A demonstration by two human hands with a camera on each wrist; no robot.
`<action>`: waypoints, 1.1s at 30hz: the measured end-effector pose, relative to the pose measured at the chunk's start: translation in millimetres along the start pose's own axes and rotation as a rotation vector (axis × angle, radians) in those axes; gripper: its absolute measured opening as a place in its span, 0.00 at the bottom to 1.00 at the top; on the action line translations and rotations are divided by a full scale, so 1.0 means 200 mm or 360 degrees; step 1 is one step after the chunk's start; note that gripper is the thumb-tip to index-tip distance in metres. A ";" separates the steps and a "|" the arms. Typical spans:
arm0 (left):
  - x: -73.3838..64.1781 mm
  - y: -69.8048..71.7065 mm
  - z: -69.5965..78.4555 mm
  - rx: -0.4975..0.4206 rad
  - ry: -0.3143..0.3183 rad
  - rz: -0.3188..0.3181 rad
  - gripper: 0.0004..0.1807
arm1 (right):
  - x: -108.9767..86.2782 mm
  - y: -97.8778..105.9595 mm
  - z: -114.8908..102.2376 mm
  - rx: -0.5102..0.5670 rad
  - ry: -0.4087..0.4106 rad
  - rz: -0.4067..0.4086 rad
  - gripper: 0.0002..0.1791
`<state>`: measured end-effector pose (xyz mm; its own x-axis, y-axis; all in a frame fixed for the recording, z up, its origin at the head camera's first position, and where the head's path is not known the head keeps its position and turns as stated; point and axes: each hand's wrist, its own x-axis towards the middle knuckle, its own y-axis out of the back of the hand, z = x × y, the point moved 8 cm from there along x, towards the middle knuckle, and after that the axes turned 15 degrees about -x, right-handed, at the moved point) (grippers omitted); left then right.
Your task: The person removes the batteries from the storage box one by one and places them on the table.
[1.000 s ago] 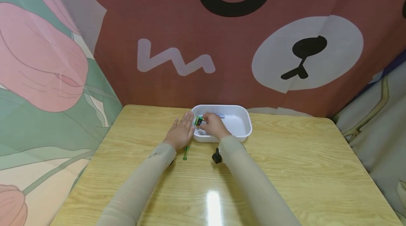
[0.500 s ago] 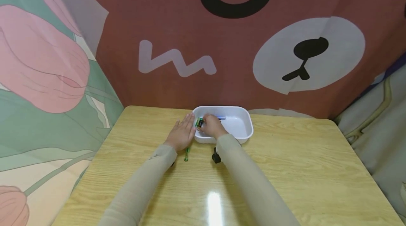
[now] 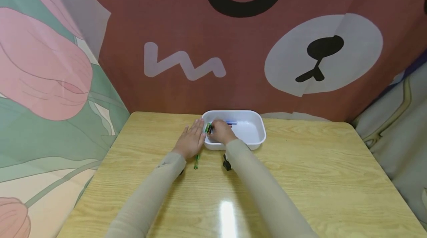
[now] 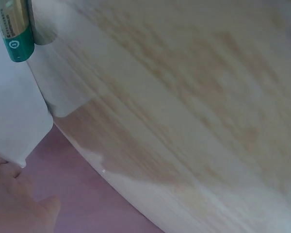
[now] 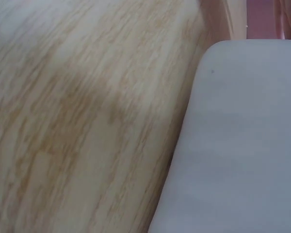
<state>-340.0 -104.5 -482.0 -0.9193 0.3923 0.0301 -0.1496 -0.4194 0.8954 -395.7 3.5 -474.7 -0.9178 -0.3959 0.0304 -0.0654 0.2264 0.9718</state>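
In the head view, two forearms in beige sleeves reach far across the bench (image 3: 300, 164). The left hand (image 3: 190, 140) lies with straight fingers, released, along the left wall of one white tray (image 3: 248, 143). The right hand (image 3: 221, 131) dips inside, fingers bent beside the green-and-black batteries (image 3: 209, 128) at the tray's left end; whether it grasps them I cannot tell, nor their exact count. Right of these lies one blue piece (image 3: 231, 122). One green battery (image 3: 196, 162) rests on the bench, near side of the tray. Behind hangs a brown bear-print cloth (image 3: 186, 97), with a tulip-print cloth (image 3: 40, 75) at left.

The left wrist view shows one green-ended battery, the tray's wall and part of a hand.

The right wrist view shows wood grain and the tray's outer wall.
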 end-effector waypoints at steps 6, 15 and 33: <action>0.00 0.00 -0.01 -0.0039 -0.0012 0.0039 0.34 | 0.02 -0.02 0.00 -0.0003 0.0001 0.0003 0.20; 0.00 0.00 -0.01 -0.0068 -0.0052 0.0080 0.33 | 0.02 -0.04 0.01 -0.0043 -0.0033 -0.0023 0.21; 0.00 0.01 0.00 -0.0017 -0.0053 0.0090 0.34 | 0.02 -0.04 0.02 -0.0059 -0.0025 -0.0002 0.20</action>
<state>-340.1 -104.9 -480.8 -0.9137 0.3950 0.0953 -0.1019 -0.4500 0.8872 -399.9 4.4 -483.1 -0.9238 -0.3820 0.0260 -0.0521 0.1929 0.9798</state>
